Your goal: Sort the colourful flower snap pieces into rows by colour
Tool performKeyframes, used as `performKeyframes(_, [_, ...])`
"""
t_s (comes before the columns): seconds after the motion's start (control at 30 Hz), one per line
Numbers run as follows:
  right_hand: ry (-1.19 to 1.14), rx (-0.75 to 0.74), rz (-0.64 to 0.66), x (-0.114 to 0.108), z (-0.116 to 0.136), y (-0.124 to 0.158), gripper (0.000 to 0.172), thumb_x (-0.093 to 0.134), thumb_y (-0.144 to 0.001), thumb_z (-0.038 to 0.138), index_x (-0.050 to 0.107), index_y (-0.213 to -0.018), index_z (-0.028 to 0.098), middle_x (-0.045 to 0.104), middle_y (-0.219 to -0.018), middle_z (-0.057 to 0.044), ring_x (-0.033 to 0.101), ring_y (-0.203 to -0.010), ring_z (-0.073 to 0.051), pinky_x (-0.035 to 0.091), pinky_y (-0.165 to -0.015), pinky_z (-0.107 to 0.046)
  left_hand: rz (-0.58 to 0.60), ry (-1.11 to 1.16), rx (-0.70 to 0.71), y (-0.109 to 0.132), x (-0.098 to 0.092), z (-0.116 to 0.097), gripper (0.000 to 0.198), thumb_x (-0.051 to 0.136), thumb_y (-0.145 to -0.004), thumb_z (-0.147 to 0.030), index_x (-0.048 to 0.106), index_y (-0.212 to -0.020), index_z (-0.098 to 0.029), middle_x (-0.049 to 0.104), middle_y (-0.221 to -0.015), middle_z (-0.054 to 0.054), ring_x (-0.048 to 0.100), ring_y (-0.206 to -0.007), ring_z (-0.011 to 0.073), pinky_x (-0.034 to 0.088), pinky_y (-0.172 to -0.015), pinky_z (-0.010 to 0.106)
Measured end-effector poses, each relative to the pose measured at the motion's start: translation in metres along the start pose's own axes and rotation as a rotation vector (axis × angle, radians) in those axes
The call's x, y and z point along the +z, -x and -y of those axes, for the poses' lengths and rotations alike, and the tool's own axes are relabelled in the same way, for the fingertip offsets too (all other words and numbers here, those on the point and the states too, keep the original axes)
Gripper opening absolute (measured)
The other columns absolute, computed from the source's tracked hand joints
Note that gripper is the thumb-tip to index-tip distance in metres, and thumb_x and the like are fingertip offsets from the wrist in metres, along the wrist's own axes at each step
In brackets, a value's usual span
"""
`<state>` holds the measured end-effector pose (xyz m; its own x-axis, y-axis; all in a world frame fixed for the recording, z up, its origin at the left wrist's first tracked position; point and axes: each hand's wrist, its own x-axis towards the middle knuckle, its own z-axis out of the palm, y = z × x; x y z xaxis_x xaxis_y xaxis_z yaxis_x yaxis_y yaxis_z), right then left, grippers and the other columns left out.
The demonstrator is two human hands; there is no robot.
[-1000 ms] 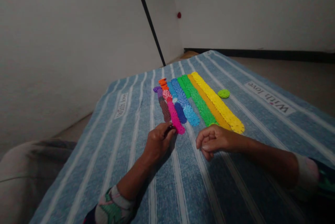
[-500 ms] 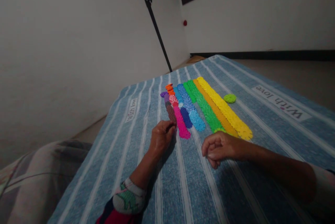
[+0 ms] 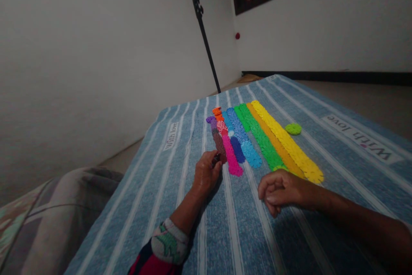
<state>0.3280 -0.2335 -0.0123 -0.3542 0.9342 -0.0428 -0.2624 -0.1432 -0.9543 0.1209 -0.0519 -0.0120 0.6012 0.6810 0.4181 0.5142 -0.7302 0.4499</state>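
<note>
Near the brown row (image 3: 220, 144), the left hand (image 3: 207, 173) apparently pinches a disc (image 3: 216, 159); the right hand (image 3: 281, 189) lies loosely curled.

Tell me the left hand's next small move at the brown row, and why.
Probably press the brown disc pinched in the left hand down against the near end of the brown row. That row stops short of the pink row beside it, and the fingertips sit at its end.
</note>
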Motion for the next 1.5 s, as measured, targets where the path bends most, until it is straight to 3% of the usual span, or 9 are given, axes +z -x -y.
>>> performKeyframes(0.33, [-0.005, -0.007, -0.013, 0.0, -0.005, -0.001, 0.027, 0.073, -0.077, 0.035, 0.065, -0.087, 0.012, 0.071, -0.062, -0.004, 0.063, -0.052, -0.012, 0.044, -0.05, -0.021, -0.037, 0.037, 0.002, 0.005, 0.007, 0.005, 0.032, 0.059, -0.075, -0.012, 0.061, -0.107, -0.017, 0.064, -0.093, 0.004, 0.062, -0.082, 0.0175, 0.052, -0.075, 0.031])
performKeyframes(0.53, [0.013, 0.003, -0.037, 0.003, -0.004, -0.002, 0.028, 0.074, -0.075, 0.036, 0.065, -0.085, 0.012, 0.071, -0.06, -0.005, 0.063, -0.052, -0.012, 0.044, -0.049, -0.021, 0.006, 0.027, 0.0, 0.005, 0.007, -0.001, 0.032, 0.056, -0.075, -0.009, 0.063, -0.105, -0.017, 0.065, -0.091, 0.004, 0.062, -0.083, 0.018, 0.051, -0.078, 0.032])
performKeyframes(0.83, [0.015, -0.014, -0.076, 0.006, -0.004, -0.003, 0.032, 0.074, -0.073, 0.041, 0.065, -0.084, 0.012, 0.07, -0.059, -0.004, 0.062, -0.05, -0.013, 0.042, -0.047, -0.021, -0.01, 0.074, -0.099, 0.007, 0.006, 0.003, 0.031, 0.055, -0.076, -0.014, 0.063, -0.106, -0.017, 0.065, -0.097, 0.007, 0.062, -0.088, 0.0197, 0.051, -0.08, 0.034])
performKeyframes(1.5, [-0.047, -0.116, -0.277, 0.012, -0.014, -0.012, 0.036, 0.077, -0.07, 0.044, 0.064, -0.083, 0.013, 0.069, -0.054, -0.004, 0.06, -0.044, -0.012, 0.04, -0.044, -0.021, 0.04, 0.027, -0.052, 0.007, 0.002, 0.001, 0.025, 0.05, -0.075, -0.015, 0.063, -0.096, -0.017, 0.062, -0.088, 0.006, 0.059, -0.087, 0.0205, 0.046, -0.081, 0.033])
